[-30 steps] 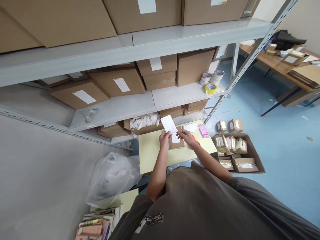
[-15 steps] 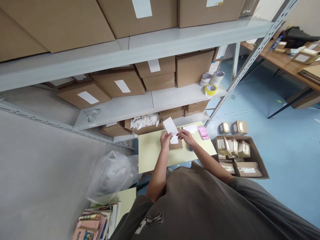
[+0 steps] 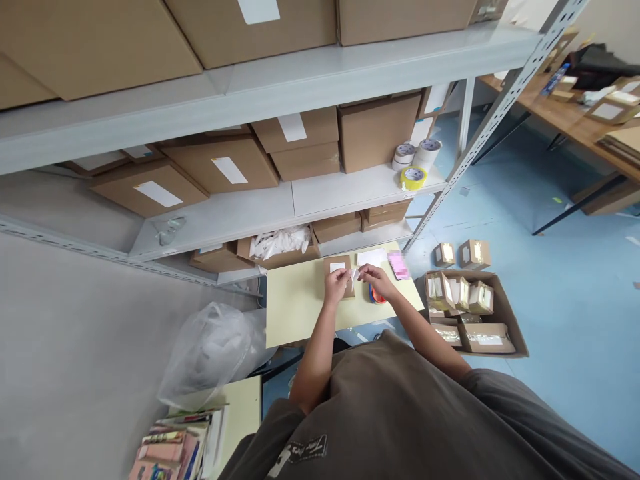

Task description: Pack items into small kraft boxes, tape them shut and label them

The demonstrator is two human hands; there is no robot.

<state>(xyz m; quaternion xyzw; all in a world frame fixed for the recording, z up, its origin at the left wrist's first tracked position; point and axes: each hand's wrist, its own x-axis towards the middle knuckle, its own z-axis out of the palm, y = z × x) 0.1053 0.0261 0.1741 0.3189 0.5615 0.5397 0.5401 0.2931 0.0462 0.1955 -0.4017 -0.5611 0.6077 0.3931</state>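
Observation:
A pale yellow table [image 3: 300,303] stands low in front of me. A small brown cardboard box [image 3: 336,267] with a white label lies on it. Both my hands meet just above the box. My left hand [image 3: 335,286] and my right hand [image 3: 374,280] pinch a small folded white paper strip [image 3: 355,275] between them, fingers closed on it. More white label sheets [image 3: 371,257] lie on the table behind my right hand. A pink pad [image 3: 399,265] lies at the table's right end. A red and blue object [image 3: 376,297] peeks out under my right wrist.
A grey metal shelf rack [image 3: 280,100] full of cardboard boxes rises ahead, with tape rolls [image 3: 414,160] on the middle shelf. An open carton of small packed boxes [image 3: 470,310] sits on the blue floor at right. A clear plastic bag [image 3: 215,353] lies at left. Books [image 3: 170,450] are stacked at lower left.
The long white sheet that stood up between my hands is now folded down small between my fingers. My hands have stayed over the box. The view has shifted slightly left.

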